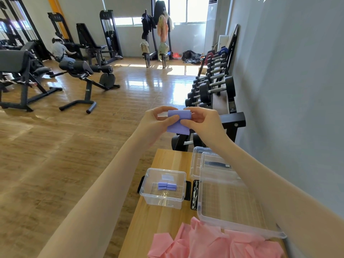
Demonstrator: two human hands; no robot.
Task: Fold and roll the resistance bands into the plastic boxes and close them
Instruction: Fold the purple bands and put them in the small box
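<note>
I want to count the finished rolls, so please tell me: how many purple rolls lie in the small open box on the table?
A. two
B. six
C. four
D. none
A: two purple rolls lie side by side on the floor of the small box, while both hands hold a third purple band above the table.

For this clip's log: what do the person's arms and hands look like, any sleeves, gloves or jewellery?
Both forearms are bare as far as the frame shows, with no sleeves in view. The left hand and the right hand wear no gloves. No watch, bracelet or ring is visible on either wrist or on the fingers, and no markings show.
</note>
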